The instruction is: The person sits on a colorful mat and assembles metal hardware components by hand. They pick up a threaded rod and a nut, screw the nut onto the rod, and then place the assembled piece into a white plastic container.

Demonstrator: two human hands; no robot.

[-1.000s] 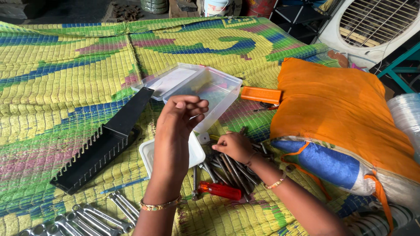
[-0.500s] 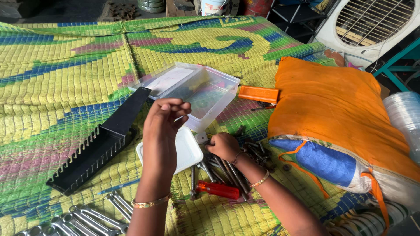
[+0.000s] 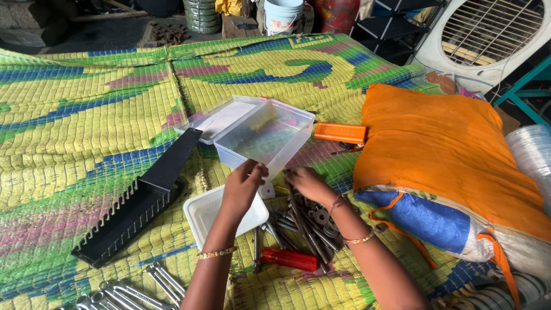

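Down comes the left hand [image 3: 244, 185] from its raised spot, now low over the white tray [image 3: 202, 215], fingertips pinched together; whether they hold anything, I cannot tell. Right hand [image 3: 308, 182] sits just beside it on the right, fingers curled into the pile of metal tools [image 3: 307, 227], gripping a dark rod. Red-handled screwdriver [image 3: 288, 259] lies near. Clear box [image 3: 270, 139] stands just beyond the hands, black rack [image 3: 140, 201] to the left, orange cushion [image 3: 445, 149] on the right.
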